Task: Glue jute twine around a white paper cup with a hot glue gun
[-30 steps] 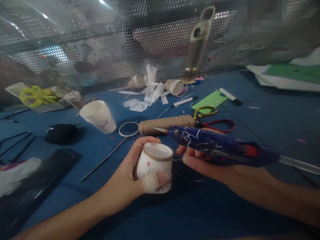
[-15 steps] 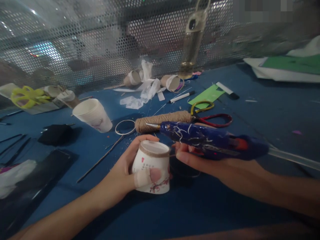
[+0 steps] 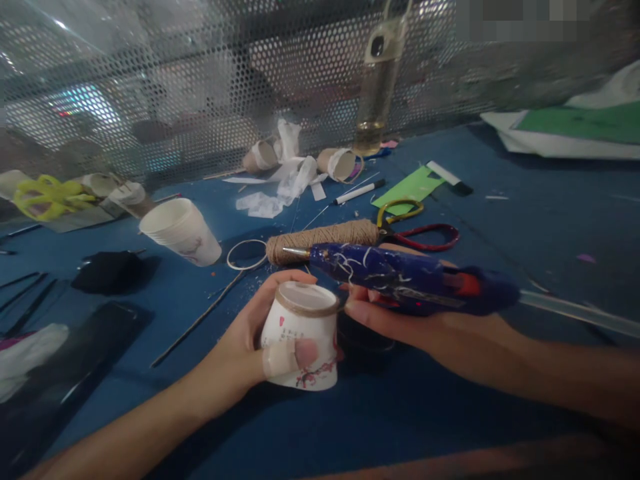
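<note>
Blue glue gun [image 3: 390,275] in the right hand [image 3: 395,320] points left, lengthwise; left hand [image 3: 270,333] grips white cup [image 3: 300,340].

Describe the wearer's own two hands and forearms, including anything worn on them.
The left hand has a pale bandage wrapped around its thumb. The right hand shows no bandage. No gloves, sleeves, watch or rings are visible on either side.

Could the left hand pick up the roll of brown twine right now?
Probably not without freeing itself: the left hand is wrapped around the white cup. The twine roll looks close, but the blue glue gun partly overlaps it in view.
</note>
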`<state>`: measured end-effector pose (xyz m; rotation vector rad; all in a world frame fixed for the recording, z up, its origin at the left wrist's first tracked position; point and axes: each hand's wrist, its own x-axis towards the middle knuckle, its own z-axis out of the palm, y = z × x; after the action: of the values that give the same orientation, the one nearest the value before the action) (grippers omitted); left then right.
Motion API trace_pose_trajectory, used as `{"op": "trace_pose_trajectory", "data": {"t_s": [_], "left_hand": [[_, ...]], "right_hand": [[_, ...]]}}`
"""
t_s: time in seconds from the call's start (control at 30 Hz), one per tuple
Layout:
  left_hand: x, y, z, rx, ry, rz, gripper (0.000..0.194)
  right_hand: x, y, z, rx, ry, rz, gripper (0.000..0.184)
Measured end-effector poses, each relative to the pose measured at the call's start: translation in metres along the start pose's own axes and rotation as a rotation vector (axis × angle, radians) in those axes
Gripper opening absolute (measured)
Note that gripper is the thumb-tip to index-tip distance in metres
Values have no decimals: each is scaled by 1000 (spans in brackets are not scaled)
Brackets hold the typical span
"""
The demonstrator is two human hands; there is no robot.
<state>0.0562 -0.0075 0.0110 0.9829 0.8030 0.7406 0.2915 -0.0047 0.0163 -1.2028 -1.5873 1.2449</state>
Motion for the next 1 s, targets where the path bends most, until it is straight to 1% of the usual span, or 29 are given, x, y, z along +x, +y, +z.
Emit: {"op": "trace_pose_trajectory", "data": {"t_s": [0.1, 0.23, 0.47, 0.6, 0.83, 1.0], "left_hand": [[0, -1, 0, 4, -14, 15, 62], [0, -1, -1, 0, -24, 13, 60], [0, -3, -4, -5, -46, 13, 60], [1, -6, -7, -9, -91, 29, 59], [-2, -4, -4, -19, -46, 23, 57], [-2, -5, -4, 20, -54, 34, 55]], "right_hand": [[2, -2, 0, 60, -2, 7, 27], [3, -3, 2, 62, 7, 26, 27], [4, -1, 4, 20, 40, -37, 22], [4, -1, 5, 0, 37, -53, 23], [4, -6, 6, -51, 51, -122, 20], [6, -11, 5, -65, 45, -147, 23]]}}
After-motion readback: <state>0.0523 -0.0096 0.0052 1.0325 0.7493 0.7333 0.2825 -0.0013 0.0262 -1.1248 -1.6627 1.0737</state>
